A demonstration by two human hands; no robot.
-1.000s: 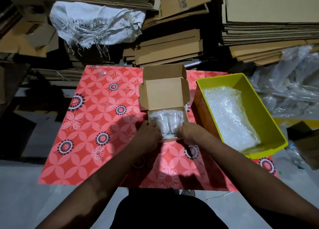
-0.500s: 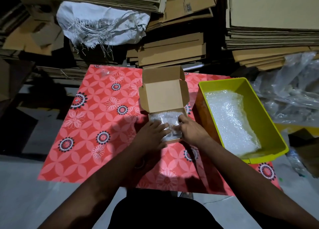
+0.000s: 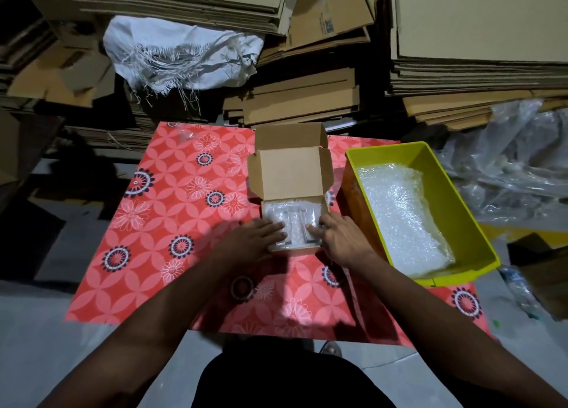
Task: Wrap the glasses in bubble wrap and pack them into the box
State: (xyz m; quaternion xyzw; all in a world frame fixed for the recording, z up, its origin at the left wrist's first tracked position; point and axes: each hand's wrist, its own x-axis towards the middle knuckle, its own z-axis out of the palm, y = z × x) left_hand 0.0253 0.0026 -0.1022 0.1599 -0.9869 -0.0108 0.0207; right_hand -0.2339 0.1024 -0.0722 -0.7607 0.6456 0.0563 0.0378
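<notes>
Head view, writing: a printed label is showing on a cardboard flap (image 3: 328, 23) in the stacks behind, too small and blurred to be read; nothing legible is appearing anywhere else.
Head view, hidden or unclear: the wrapped glasses (image 3: 292, 223) are lying inside the box (image 3: 290, 174), and their number is hard to tell — glare on the plastic is blurring the outlines. Both forearms are running out of the bottom of the picture. The near rim of the box is sitting partly behind the hands.
Left hand: the left hand (image 3: 250, 244) is lying flat, fingers (image 3: 273, 227) stretched out and resting on the left part of the wrapped bundle, gripping nothing.
Right hand: the right hand (image 3: 339, 238) is also spread loosely, fingertips (image 3: 312, 231) touching the bundle's right part, not closing around it.
Box: plain brown corrugated card, lid flaps standing open away from the person, sitting on the mat (image 3: 159, 223).
Mat: red sheet with white and dark flower patterns.
Bin: a yellow plastic bin (image 3: 445, 192) — rectangular, just right of the box — is holding loose bubble wrap (image 3: 402, 214), white and shiny.
Background: flattened cardboard stacks and a frayed white woven sack (image 3: 181, 54).
</notes>
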